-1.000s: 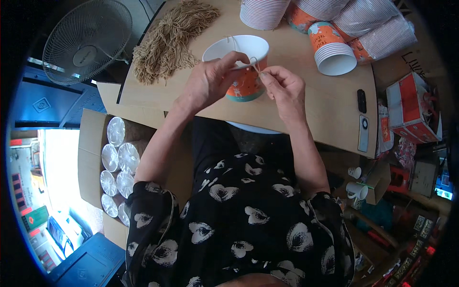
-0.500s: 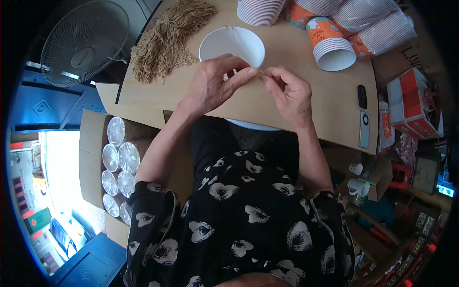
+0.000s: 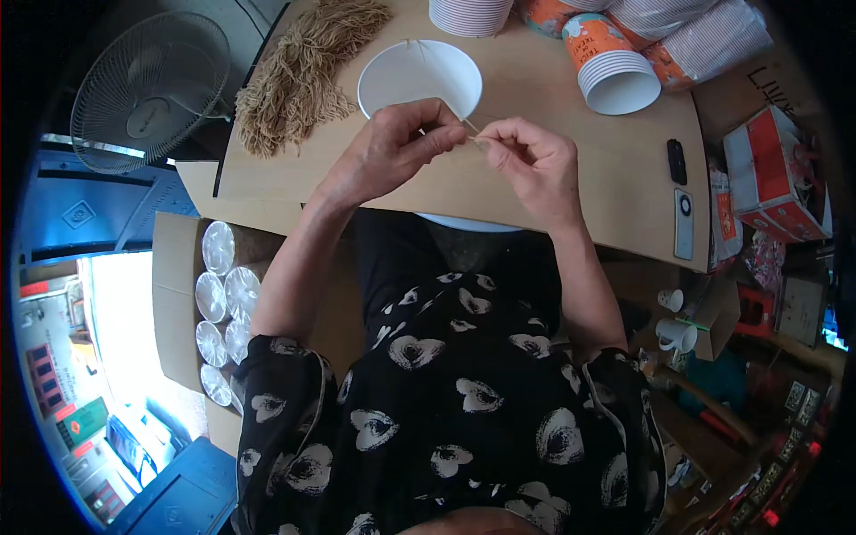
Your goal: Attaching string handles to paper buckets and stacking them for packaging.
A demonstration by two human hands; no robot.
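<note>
A thin tan cord (image 3: 472, 126) is pinched between my two hands above the front part of the table. My left hand (image 3: 403, 143) is closed on it with thumb and forefinger. Close by on the right, my right hand (image 3: 533, 162) pinches the cord with its fingertips. Part of the cord is hidden behind the fingers. Just beyond my left hand stands a white bowl (image 3: 392, 76), with a few thin strands at its far rim. To its left lies a thick bundle of tan cords (image 3: 299, 76).
On the table (image 3: 615, 187) are stacked orange-patterned paper tubs (image 3: 613, 67), a white stack of tubs (image 3: 470, 16), a black object (image 3: 676, 161) and a silver remote (image 3: 684, 223). A fan (image 3: 152, 98) stands left, above a carton (image 3: 178, 294) of wrapped stacks.
The view has shifted slightly. My fingertips have moved a little against each other, and more of the cord shows between them.
</note>
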